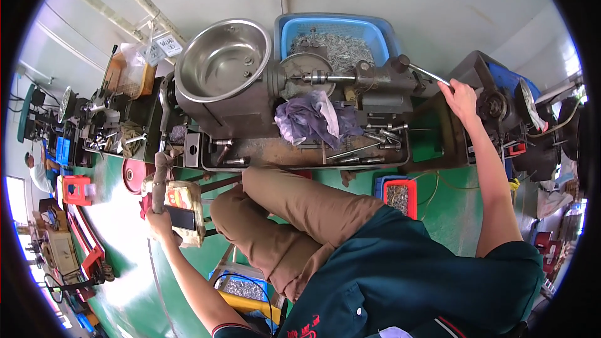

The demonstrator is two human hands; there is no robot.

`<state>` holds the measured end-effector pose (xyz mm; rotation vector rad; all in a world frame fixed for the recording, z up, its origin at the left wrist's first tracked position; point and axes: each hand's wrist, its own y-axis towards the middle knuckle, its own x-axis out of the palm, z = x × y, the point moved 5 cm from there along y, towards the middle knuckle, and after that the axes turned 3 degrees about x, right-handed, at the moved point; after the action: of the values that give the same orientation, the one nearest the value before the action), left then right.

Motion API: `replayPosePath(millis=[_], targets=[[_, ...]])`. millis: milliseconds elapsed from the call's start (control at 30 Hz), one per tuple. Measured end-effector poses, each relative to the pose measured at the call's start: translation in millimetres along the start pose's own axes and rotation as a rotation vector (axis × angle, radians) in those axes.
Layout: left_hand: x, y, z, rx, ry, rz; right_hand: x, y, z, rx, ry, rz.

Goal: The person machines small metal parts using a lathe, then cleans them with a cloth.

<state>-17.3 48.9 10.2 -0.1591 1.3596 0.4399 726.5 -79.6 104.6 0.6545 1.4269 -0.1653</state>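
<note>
My right hand (462,101) is closed around the end of a metal lever (428,73) that sticks out from the lathe's tailstock (375,75). My left hand (159,221) grips the lower end of a long lever handle (160,178) with a brown wrapped grip, at the machine's left. Between the headstock and tailstock sits a drill chuck (317,77), close to the spindle; any workpiece there is too small to make out. A crumpled purple-grey rag (313,119) hangs just in front of it. Beside my left hand, a dark phone (182,218) lies on a padded stool (194,194).
A steel basin (219,59) with a few small parts rests on the headstock. Behind the spindle stands a blue basket (382,37) of metal shavings. Loose tools (375,141) lie in the machine tray. Red (412,197) and blue bins (250,281) of small parts stand below.
</note>
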Motion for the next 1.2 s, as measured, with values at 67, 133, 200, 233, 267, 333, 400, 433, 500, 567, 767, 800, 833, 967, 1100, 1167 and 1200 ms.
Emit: replayPosePath(millis=[67, 133, 200, 233, 267, 333, 400, 433, 500, 567, 767, 800, 833, 967, 1100, 1167, 1200], targets=[[3.7, 0.4, -4.3, 0.0, -0.049, 0.012, 1.7, -5.5, 3.2, -0.04, -0.005, 0.077], [-1.6, -2.1, 0.0, 0.004, 0.007, 0.023, 2.8, -9.9, 0.8, -0.022, -0.016, 0.072], [6.8, 0.7, -12.1, 0.031, -0.078, -0.002, 3.2, -12.6, -4.7, -0.028, -0.002, 0.074], [12.5, 2.3, -23.7, 0.064, -0.096, 0.094, 4.3, -12.6, -8.4, 0.004, -0.019, 0.057], [17.1, 2.7, -36.9, 0.095, -0.109, 0.189, 5.5, -12.2, -12.3, 0.031, -0.034, 0.038], [11.7, 0.0, -16.6, 0.096, -0.026, 0.13, 0.3, -12.6, -9.7, 0.05, -0.104, 0.029], [15.5, 2.1, -25.6, 0.07, 0.053, 0.105, 1.7, -10.9, -7.0, 0.058, -0.093, 0.024], [11.9, 1.0, -11.6, 0.023, 0.028, 0.045, 1.0, -11.8, -2.1, 0.049, -0.123, 0.03], [7.9, -0.1, -3.7, 0.026, -0.017, 0.055, -1.8, -13.5, -5.8, 0.062, -0.125, 0.008], [8.7, 0.6, -8.6, 0.037, -0.019, 0.126, -0.6, -13.3, -10.7, 0.059, -0.123, -0.016], [8.9, 1.4, -15.4, 0.009, 0.016, 0.138, 4.3, -13.2, -11.3, 0.114, -0.122, -0.083], [5.5, 0.0, -11.1, 0.018, -0.002, 0.162, 3.3, -13.1, -11.7, 0.09, -0.14, -0.057], [-3.7, -4.0, -2.0, 0.005, 0.046, 0.12, 3.3, -13.5, -10.8, 0.082, -0.139, -0.057], [-2.0, -5.0, 4.8, -0.034, -0.02, 0.088, 3.9, -11.7, -3.7, 0.14, -0.12, -0.104], [7.5, -1.8, -15.4, 0.008, -0.117, 0.149, 13.8, 4.3, -2.4, -0.023, -0.181, -0.045], [1.5, -3.1, -3.8, 0.005, -0.069, 0.115, 13.2, 16.1, -14.9, -0.082, -0.23, 0.225], [3.3, -2.3, -5.3, 0.004, -0.068, 0.114, 6.2, 23.2, -27.4, -0.146, -0.272, 0.5]])
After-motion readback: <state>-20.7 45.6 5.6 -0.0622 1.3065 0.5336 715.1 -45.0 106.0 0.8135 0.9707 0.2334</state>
